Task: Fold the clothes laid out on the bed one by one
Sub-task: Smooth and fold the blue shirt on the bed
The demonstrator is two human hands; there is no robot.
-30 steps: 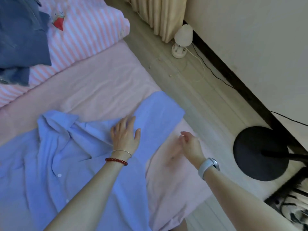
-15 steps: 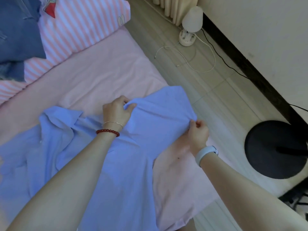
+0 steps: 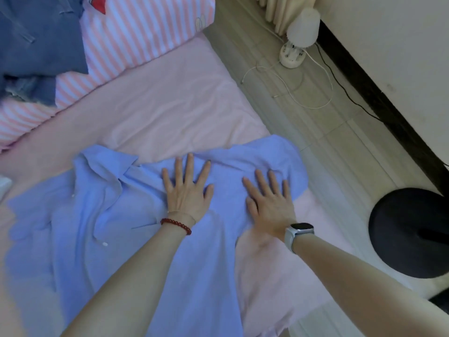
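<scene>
A light blue button-up shirt [image 3: 102, 215] lies spread on the pink bed sheet [image 3: 170, 110], collar to the left, one short sleeve stretched toward the bed's right edge. My left hand [image 3: 187, 190] presses flat on the shirt near the shoulder, fingers spread and straight. On the sleeve itself my right hand [image 3: 269, 198] lies flat with straight fingers; a watch is on that wrist. A dark blue denim garment [image 3: 41, 42] lies at the top left on the striped bedding.
A pink-and-white striped quilt [image 3: 136, 32] covers the head of the bed. On the floor to the right stand a small white lamp [image 3: 301, 27] on a power strip with loose cables, and a black round stand base [image 3: 410, 232]. The wall runs along the right.
Half a second ago both hands pinched the sleeve's edges and pulled it taut. Now they have let go and lie flat on the sleeve, which is spread smoother toward the bed's edge.
</scene>
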